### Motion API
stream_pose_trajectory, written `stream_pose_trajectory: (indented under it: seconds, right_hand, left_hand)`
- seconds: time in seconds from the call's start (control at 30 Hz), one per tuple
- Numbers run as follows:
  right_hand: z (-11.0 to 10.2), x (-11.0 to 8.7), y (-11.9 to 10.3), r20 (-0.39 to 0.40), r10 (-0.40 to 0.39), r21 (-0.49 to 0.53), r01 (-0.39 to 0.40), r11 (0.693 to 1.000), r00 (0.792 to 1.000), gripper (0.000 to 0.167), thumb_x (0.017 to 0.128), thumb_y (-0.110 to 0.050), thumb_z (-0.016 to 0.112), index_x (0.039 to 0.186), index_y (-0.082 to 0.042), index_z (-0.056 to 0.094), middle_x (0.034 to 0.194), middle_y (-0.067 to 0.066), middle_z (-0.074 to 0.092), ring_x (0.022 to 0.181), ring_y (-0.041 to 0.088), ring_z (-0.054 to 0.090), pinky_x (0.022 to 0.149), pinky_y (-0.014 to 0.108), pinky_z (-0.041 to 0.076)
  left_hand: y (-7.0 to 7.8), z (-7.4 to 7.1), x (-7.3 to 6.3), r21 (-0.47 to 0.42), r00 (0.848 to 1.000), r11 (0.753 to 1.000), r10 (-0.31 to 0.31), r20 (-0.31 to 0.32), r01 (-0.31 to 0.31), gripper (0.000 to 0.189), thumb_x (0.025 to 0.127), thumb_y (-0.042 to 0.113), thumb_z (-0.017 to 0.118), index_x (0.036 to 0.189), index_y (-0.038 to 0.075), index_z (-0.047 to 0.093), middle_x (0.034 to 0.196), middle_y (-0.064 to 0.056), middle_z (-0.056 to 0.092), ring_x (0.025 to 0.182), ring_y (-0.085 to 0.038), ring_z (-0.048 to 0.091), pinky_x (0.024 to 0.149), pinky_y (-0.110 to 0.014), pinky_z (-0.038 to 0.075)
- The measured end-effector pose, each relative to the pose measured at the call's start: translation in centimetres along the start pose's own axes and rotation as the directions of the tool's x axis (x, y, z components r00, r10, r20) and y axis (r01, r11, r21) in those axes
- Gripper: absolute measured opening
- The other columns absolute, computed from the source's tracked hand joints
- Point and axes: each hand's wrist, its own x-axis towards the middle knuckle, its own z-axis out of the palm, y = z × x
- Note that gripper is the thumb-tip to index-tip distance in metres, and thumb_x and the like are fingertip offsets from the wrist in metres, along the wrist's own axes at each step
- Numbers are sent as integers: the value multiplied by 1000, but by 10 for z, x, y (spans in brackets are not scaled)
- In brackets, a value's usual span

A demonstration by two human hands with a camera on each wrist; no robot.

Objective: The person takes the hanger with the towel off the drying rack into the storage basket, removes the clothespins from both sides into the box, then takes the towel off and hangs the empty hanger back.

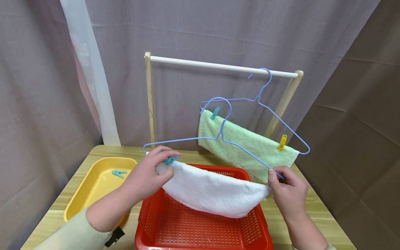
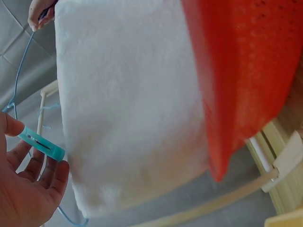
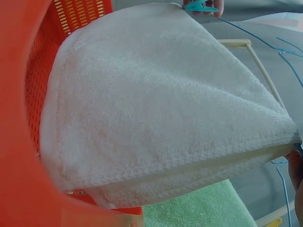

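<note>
My left hand [image 1: 151,172] pinches a teal clothespin [image 2: 42,144] between thumb and fingers, at the upper left part of a folded white towel [image 1: 215,192]. The towel hangs along the lower side of a blue wire hanger [image 1: 222,135], sagging over a red basket [image 1: 268,236]. At the other end, my right hand [image 1: 290,189] pinches the hanger's right end together with the towel's corner. Behind, a second blue hanger [image 1: 281,119] hangs on a rack, bearing a light green towel [image 1: 243,144] fastened with a teal clothespin [image 1: 215,113] and a yellow clothespin [image 1: 282,142].
The rack's white rail [image 1: 203,64] runs between wooden posts at the back. On the left of the wooden table [image 1: 315,208] stands a yellow tray [image 1: 93,180] with a teal clothespin [image 1: 118,173] in it. A grey curtain [image 1: 200,31] closes off the back.
</note>
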Motion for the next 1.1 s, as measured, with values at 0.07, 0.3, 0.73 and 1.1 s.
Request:
stream_pose_trajectory:
  seconds: [0.07, 0.3, 0.73, 1.1]
  right_hand:
    - [1, 0, -1, -2, -1, 0, 1, 1000, 1000, 14, 80, 14, 65, 70, 5, 64, 61, -18, 59, 57, -7, 54, 54, 8, 44]
    - [2, -1, 0, -11, -6, 2, 6, 1000, 1000, 13, 79, 13, 66, 71, 4, 66, 61, -17, 60, 57, -6, 55, 56, 8, 45]
    - [1, -2, 0, -16, 0, 2, 1, 1000, 1000, 14, 80, 14, 66, 69, 4, 65, 59, -16, 59, 55, -6, 54, 53, 9, 43]
    - [-1, -2, 0, -18, 8, -19, -8, 1000, 1000, 14, 80, 14, 66, 69, 4, 65, 59, -19, 58, 55, -8, 54, 53, 8, 43]
  left_hand:
    - [-3, -3, -2, 15, 1000, 1000, -14, -7, 14, 41, 87, 9, 62, 122, 28, 67, 125, 11, 56, 109, -13, 55, 81, -37, 50]
    - [-13, -14, -10, 50, 998, 997, -60, -29, 61, 39, 88, 9, 62, 123, 25, 66, 129, 5, 55, 111, -20, 57, 72, -35, 52]
    - [-38, -33, -28, 187, 989, 971, -138, -54, 146, 37, 90, 12, 65, 126, 20, 66, 129, -3, 57, 115, -29, 58, 91, -52, 51]
    - [-64, -51, -36, 342, 993, 932, -120, -20, 120, 37, 88, 13, 64, 125, 12, 67, 124, -8, 61, 111, -33, 60, 90, -54, 50]
